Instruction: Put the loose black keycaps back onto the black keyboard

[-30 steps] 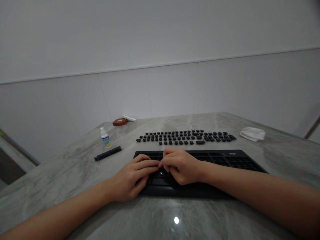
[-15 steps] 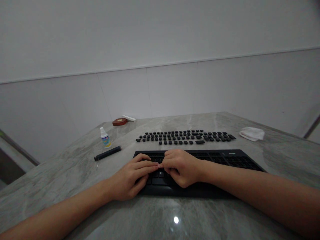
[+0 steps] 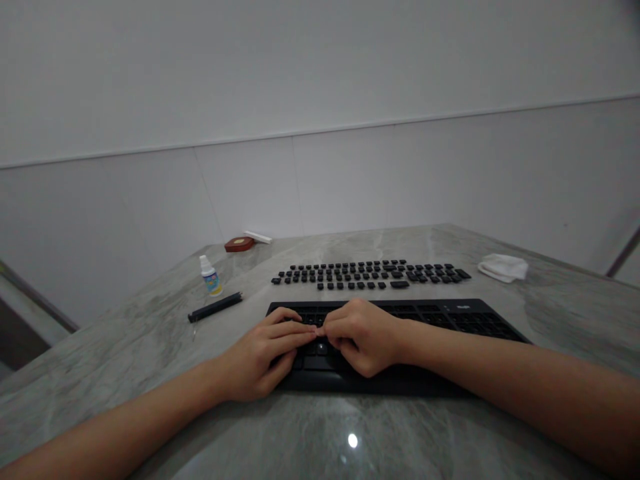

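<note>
Keyboard point(image 3: 350, 383) is laid on the near part of the grey table point(image 3: 240, 443), partly covered by both hands. Its left half is touched by the left hand point(image 3: 265, 350), whose fingers are stretched forward with the thumb set apart below; nothing is seen gripped there. The right hand point(image 3: 367, 337) is curled just beside it, and the fingertips of both are brought together over the keyboard; whether anything is pinched cannot be told. Rows of loose keycaps point(image 3: 367, 275) are laid out just beyond the far edge. A small bottle point(image 3: 211, 279) is seen to the left, a white cloth point(image 3: 504, 267) to the far right. Close fingertip work on one small spot is judged to be in hand; next, fine finger control and a firmly held keyboard seem called for.
</note>
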A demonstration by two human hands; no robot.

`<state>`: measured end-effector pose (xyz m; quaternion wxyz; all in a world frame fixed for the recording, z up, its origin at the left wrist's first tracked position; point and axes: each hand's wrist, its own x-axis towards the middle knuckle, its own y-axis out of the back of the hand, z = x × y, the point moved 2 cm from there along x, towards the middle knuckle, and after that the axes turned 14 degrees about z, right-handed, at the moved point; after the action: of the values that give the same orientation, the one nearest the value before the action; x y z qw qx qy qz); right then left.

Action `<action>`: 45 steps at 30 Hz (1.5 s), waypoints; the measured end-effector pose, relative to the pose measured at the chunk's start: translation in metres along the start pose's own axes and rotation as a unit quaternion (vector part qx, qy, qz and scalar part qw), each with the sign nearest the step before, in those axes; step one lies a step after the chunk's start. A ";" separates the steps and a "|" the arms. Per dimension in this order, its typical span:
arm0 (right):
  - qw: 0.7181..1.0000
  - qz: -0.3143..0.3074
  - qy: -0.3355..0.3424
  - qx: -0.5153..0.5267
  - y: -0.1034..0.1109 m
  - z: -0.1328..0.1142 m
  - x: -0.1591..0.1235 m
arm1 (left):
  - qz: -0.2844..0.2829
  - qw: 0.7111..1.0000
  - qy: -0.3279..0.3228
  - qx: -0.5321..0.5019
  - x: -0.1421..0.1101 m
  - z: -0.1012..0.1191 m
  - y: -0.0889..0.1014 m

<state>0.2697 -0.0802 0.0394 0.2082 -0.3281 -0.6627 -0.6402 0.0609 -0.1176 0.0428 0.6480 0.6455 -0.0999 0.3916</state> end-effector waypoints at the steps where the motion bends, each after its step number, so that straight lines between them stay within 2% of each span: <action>1: 1.000 0.000 0.002 -0.002 0.000 0.000 0.000 | -0.001 1.000 -0.001 -0.001 0.000 0.000 0.000; 9: 0.999 -0.002 0.033 -0.020 -0.001 -0.001 -0.002 | 0.001 1.000 -0.002 0.000 0.000 0.001 0.001; 15: 0.999 0.001 0.028 -0.021 -0.001 -0.001 -0.002 | 0.002 1.000 -0.009 0.003 0.000 0.001 0.000; 26: 0.995 -0.019 0.076 -0.060 -0.001 -0.005 0.000 | 0.000 0.999 -0.027 0.037 -0.002 0.002 0.000; 37: 0.997 -0.015 0.051 -0.047 -0.001 -0.005 0.000 | 0.001 0.998 -0.040 0.050 0.000 0.004 -0.001; 45: 1.000 -0.003 -0.007 -0.001 0.000 -0.003 0.005 | 0.005 1.000 -0.020 0.010 0.006 0.006 0.000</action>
<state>0.2653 -0.0818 0.0430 0.2012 -0.3311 -0.6647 -0.6387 0.0674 -0.1203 0.0473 0.6373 0.6593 -0.1124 0.3829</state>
